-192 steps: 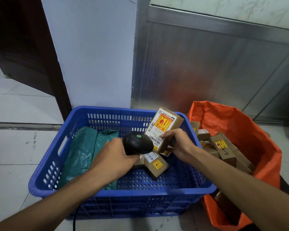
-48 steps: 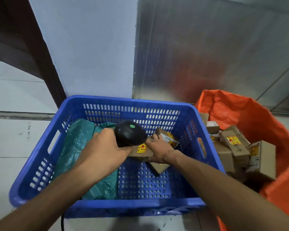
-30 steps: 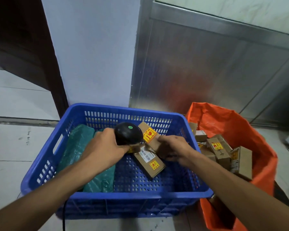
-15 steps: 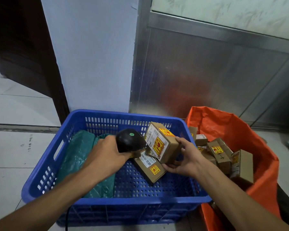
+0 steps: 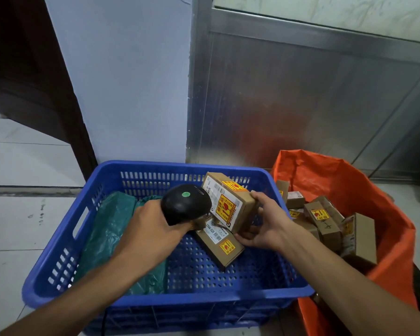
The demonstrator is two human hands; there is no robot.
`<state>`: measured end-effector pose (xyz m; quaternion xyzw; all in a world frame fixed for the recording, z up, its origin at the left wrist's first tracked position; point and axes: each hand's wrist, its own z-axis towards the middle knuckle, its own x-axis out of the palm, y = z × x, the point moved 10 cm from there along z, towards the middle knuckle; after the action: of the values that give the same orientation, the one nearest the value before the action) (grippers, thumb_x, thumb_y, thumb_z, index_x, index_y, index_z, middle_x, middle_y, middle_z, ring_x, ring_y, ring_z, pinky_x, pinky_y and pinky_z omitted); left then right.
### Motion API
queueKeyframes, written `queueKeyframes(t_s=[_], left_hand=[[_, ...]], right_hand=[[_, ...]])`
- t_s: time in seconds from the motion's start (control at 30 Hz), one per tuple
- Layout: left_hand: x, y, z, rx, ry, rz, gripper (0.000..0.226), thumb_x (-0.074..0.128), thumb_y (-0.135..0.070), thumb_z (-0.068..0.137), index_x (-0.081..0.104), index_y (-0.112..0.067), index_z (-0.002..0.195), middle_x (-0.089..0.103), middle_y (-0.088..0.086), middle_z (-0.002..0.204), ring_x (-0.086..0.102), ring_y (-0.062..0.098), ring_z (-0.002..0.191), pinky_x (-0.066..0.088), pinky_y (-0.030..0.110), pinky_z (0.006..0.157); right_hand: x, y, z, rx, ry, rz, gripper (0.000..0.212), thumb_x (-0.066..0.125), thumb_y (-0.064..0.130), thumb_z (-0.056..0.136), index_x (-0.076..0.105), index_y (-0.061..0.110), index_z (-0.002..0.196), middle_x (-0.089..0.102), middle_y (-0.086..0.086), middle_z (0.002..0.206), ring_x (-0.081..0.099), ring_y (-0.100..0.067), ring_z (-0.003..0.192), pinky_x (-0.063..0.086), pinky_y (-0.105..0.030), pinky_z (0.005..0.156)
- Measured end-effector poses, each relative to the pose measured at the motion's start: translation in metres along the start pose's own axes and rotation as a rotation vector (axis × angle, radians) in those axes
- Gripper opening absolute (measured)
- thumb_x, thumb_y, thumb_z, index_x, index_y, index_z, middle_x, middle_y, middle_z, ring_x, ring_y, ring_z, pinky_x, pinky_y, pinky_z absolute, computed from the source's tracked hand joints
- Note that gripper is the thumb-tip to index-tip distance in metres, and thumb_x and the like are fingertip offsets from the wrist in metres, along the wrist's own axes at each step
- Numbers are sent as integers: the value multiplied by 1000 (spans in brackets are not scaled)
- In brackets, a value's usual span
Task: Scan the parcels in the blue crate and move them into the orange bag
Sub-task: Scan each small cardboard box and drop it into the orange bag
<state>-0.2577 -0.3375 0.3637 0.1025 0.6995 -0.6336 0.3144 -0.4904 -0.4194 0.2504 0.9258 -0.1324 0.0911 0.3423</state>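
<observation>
The blue crate stands on the floor in front of me. My right hand grips a small cardboard parcel with a white label and yellow-red sticker, held tilted above the crate's right half. My left hand grips a black barcode scanner whose head is right next to the parcel's label. Another cardboard parcel lies on the crate floor below it. A green plastic bag parcel fills the crate's left side. The orange bag stands open to the right, holding several cardboard parcels.
A pale blue wall and a metal panel rise right behind the crate and bag. A dark wooden door stands at the far left. White floor tiles surround the crate. The scanner's cable hangs at the crate's front.
My right hand picked the small parcel out of the crate, lifted it and turned its label toward the scanner. The left hand with the scanner stayed nearly in place.
</observation>
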Motion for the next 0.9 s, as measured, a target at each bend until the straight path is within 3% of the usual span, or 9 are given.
queueKeyframes(t_s=[0.23, 0.47, 0.67, 0.9], left_hand=[[1, 5, 0, -30, -13, -59, 32, 76, -47, 63, 64, -18, 59, 61, -6, 48, 58, 12, 48, 42, 25, 52], [6, 6, -3, -27, 14, -56, 29, 83, -38, 72, 65, -19, 60, 58, -8, 44, 55, 10, 47, 43, 26, 52], [7, 10, 0, -32, 6, -38, 26, 82, -37, 75, 67, -17, 66, 64, -4, 54, 60, 13, 52, 44, 26, 55], [9, 9, -2, -42, 16, -54, 29, 82, -38, 74, 66, -16, 64, 60, -5, 49, 55, 12, 46, 42, 25, 52]], right_hand=[[3, -2, 1, 1, 13, -10, 30, 70, 44, 84, 66, 16, 95, 67, -21, 110, 62, -36, 100, 51, -47, 81], [8, -1, 0, 3, 43, -17, 33, 70, 45, 84, 66, 16, 98, 67, -20, 105, 63, -35, 99, 51, -44, 81], [8, -3, 1, 4, 53, -26, 33, 68, 46, 85, 68, 16, 100, 66, -20, 109, 62, -36, 102, 51, -45, 81], [8, -6, 2, 12, 49, -32, 36, 68, 46, 85, 69, 16, 106, 65, -21, 113, 62, -36, 105, 52, -46, 80]])
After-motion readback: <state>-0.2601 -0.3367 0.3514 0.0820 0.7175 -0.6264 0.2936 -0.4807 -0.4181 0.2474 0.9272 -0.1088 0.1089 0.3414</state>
